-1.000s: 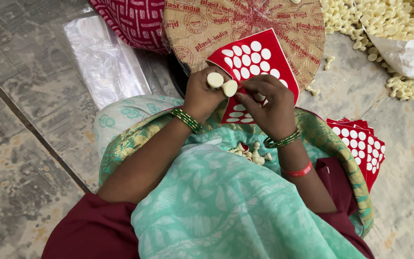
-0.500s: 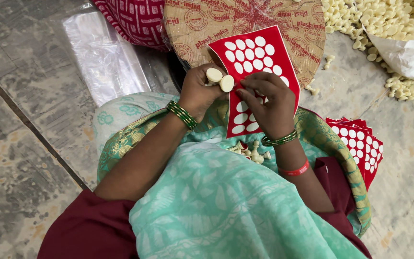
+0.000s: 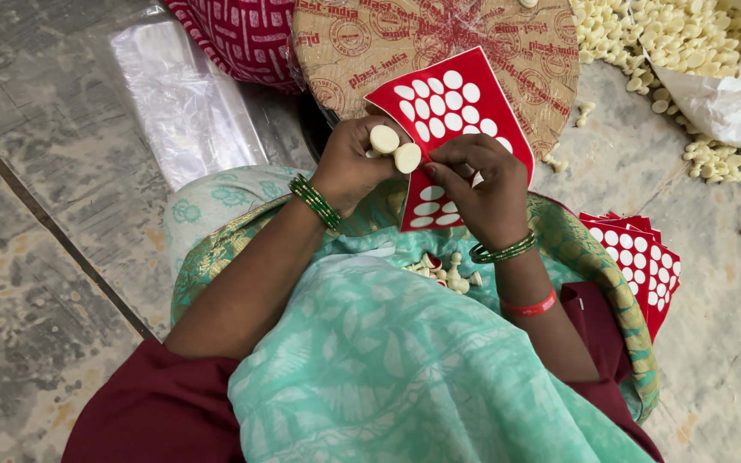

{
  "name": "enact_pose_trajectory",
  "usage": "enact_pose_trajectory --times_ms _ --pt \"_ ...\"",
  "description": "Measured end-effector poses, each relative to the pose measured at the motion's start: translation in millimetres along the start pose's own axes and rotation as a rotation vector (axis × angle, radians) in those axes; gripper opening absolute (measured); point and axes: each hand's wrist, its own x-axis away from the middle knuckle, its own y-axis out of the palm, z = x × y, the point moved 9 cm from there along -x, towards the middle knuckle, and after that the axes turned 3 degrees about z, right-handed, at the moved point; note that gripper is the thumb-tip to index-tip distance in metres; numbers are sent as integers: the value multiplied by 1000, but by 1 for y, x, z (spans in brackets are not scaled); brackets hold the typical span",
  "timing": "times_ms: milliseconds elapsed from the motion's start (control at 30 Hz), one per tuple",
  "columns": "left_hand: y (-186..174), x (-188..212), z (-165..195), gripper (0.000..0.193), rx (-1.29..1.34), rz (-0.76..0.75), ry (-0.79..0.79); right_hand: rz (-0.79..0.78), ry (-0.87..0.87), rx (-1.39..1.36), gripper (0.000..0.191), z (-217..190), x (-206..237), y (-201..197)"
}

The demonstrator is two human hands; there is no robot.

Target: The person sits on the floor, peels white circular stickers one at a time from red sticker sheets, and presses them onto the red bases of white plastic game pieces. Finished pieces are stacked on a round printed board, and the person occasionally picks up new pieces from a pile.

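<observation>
The left hand (image 3: 349, 167) is closed around 2 cream round-headed plastic pieces (image 3: 394, 149), their flat faces turned up beside the red sticker sheet (image 3: 452, 120). The right hand (image 3: 482, 184) is curled against the lower middle of that sheet, fingertips pinched narrowly at a white round sticker; whether one is already lifted free cannot be told, since the fingers cover the spot. The sheet stands tilted above the lap, in front of a round woven tray (image 3: 439, 43) wrapped in printed film. More cream pieces (image 3: 448, 274) lie loose in the lap on the green cloth, a stack of red sheets (image 3: 641, 257) sits by the right knee, and a large heap of pieces (image 3: 662, 39) spills from a white bag at the upper right. By the look of it, the step in hand is peeling a sticker; the next move would call for a clean lift and centring it on a held face.
</observation>
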Motion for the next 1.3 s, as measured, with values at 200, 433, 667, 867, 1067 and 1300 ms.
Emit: enact_pose_trajectory --times_ms 200,433,667,867,1067,1300 --pt "0 0 3 20 -65 18 77 16 -2 18 15 2 1 2" --pt "-3 1 10 19 -260 140 204 28 8 20 13 9 -3 8" --pt "-3 5 19 15 -386 228 234 -5 16 -76 11 17 -5 11" --pt "1 2 17 15 -424 121 193 -128 154 -294 5 34 -9 15" --pt "-1 2 18 15 -432 119 212 -126 204 -311 6 41 -10 16" --pt "-4 0 8 19 -346 171 180 -105 59 -164 28 30 -4 13"
